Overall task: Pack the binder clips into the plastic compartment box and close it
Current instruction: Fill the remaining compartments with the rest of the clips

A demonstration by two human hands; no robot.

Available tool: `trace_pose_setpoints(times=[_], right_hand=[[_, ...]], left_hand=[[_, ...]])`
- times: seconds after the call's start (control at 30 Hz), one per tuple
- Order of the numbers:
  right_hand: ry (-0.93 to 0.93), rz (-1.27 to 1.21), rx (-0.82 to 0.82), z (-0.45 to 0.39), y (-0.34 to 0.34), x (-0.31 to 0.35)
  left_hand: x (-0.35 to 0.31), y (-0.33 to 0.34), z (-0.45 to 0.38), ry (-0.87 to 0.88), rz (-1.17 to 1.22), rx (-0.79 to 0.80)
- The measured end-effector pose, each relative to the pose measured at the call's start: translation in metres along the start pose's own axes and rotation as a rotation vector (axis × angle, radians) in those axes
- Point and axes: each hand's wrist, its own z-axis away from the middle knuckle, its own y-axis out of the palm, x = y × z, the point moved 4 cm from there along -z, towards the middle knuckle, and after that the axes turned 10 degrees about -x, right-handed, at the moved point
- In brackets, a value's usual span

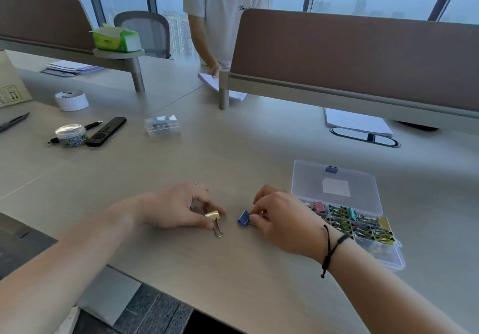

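Evidently light, stiff and slick, the gold metal binder clip (213,215) pinched by the left hand (178,208) and the blue metal binder clip (244,217) pinched by the right hand (281,215) lie near the worktop's (233,147) front edge beside the open clear plastic compartment box (347,212), best held by their folded bodies.

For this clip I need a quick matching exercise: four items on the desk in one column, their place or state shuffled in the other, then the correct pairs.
Items:
1. gold binder clip
2. blue binder clip
3. plastic compartment box
4. tissue box

Place or state:
A. lies open, lid back, at the right
B. pinched by the left hand
C. sits on a small round shelf, far left
D. pinched by the right hand

Pairs: 1-B, 2-D, 3-A, 4-C
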Motion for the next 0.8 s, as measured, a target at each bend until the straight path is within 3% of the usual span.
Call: trace_pose_setpoints(times=[0.17,0.27,0.53,0.7,0.8], right_hand=[[0.028,-0.012,0.028,0.002,-0.003,0.0],[0.017,-0.034,0.023,0.002,-0.003,0.002],[0.027,-0.022,-0.031,0.012,-0.013,0.0],[-0.022,0.137,-0.097,0.02,-0.018,-0.003],[-0.049,0.197,-0.14,0.023,-0.018,-0.006]], left_hand=[[0.001,0.001,0.002,-0.052,-0.037,-0.222],[-0.002,0.003,0.003,-0.084,0.123,-0.315],[-0.028,0.022,-0.01,-0.167,0.286,-0.419],[-0.033,0.024,-0.011,-0.166,0.165,-0.438],[-0.034,0.025,-0.012,-0.102,0.062,-0.363]])
